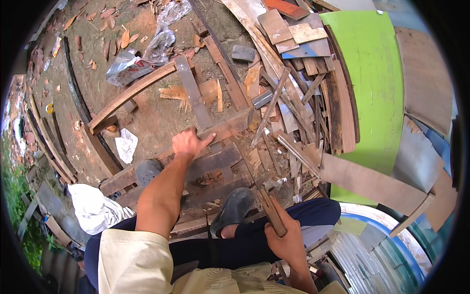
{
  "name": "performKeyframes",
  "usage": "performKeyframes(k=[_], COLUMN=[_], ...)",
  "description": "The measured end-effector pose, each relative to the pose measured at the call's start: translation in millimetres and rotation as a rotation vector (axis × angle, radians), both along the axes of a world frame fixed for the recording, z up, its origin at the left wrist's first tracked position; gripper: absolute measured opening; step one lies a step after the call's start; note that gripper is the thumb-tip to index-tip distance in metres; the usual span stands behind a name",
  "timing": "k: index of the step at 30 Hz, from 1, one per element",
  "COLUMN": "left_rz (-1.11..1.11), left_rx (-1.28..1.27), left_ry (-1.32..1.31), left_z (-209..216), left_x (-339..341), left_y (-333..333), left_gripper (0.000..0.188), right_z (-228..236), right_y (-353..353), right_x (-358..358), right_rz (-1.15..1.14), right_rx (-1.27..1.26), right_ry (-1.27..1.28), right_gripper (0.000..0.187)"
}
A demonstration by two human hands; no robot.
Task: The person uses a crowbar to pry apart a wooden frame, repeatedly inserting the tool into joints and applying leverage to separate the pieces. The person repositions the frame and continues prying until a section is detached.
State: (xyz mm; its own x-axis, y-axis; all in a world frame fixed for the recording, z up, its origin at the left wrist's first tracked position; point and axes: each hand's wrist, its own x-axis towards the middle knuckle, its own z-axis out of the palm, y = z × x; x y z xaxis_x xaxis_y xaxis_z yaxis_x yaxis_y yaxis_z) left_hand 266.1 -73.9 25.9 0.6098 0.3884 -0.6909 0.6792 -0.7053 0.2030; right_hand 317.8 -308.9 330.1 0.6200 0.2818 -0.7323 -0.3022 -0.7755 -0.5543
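My left hand (190, 143) presses down on a brown wooden plank (227, 126), its fingers curled over the wood and its thumb stretched along it. The plank lies slanting across other dark boards (215, 161). My right hand (286, 235) is closed around the wooden handle (270, 211) of a thin-bladed tool. Its blade, seen nearly edge-on, runs up toward the plank's right part; I cannot tell whether it is a saw or another blade, or whether it touches the wood. One dark clog (234, 208) is below the boards, and another (148, 172) is beside the plank's left part.
Scrap wood (303, 88) is piled on the right beside a bright green panel (367, 88). A loose board (372, 181) juts out near my right knee. Clear plastic (129, 67), a wooden beam (132, 94) and a white cloth (93, 208) lie to the left.
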Motion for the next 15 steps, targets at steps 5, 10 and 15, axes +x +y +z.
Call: performKeyframes(k=[5,10,15], left_rz=[-0.055,-0.043,-0.044], left_rx=[-0.001,0.006,-0.001], left_ry=[-0.010,-0.027,0.013], left_z=[-6,-5,-1], left_x=[0,0,1], left_y=[-2,-2,0], left_gripper=[0.092,0.090,0.090], right_z=[-112,-144,-4], right_y=[44,36,-36], right_x=[41,16,-41], right_rz=[0.076,-0.017,-0.089], right_rx=[-0.095,0.018,0.018], right_ry=[-0.045,-0.058,-0.031], right_gripper=[0.055,0.060,0.067])
